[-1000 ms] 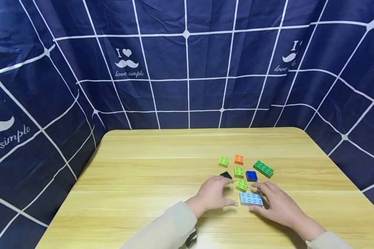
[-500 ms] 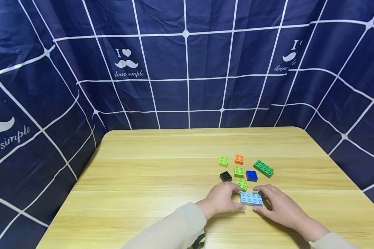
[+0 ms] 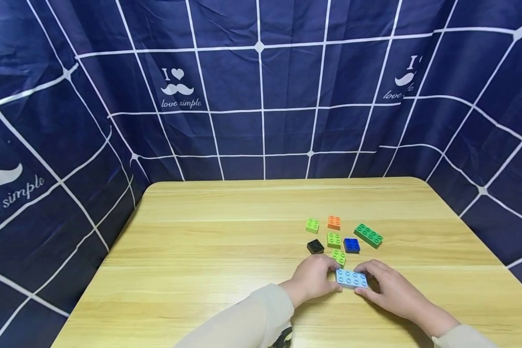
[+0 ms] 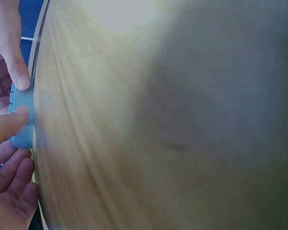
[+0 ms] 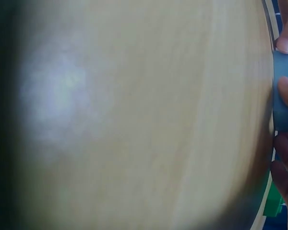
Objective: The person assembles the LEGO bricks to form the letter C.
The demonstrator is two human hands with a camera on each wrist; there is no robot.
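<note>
A light blue eight-stud toy brick [image 3: 351, 279] lies flat on the table, studs up. My left hand [image 3: 315, 276] holds its left end between thumb and fingers. The right hand [image 3: 389, 288] pinches the right end the same way. Both thumbs press the near long side of the light blue brick [image 4: 24, 132], as the left wrist view shows. The fingers on its far side are partly hidden. Just behind it sits a lime green four-stud brick [image 3: 339, 257], close to the left fingertips.
Behind lie two more lime bricks [image 3: 334, 240] [image 3: 312, 225], a black brick [image 3: 315, 246], a dark blue brick [image 3: 352, 245], an orange brick [image 3: 334, 222] and a long green brick [image 3: 368, 236]. The wooden table [image 3: 191, 261] meets a dark blue checked curtain [image 3: 287, 130].
My left hand has moved right, away from the black brick, onto the light blue brick's left end. The right hand has closed in on its right end. The brick has barely shifted.
</note>
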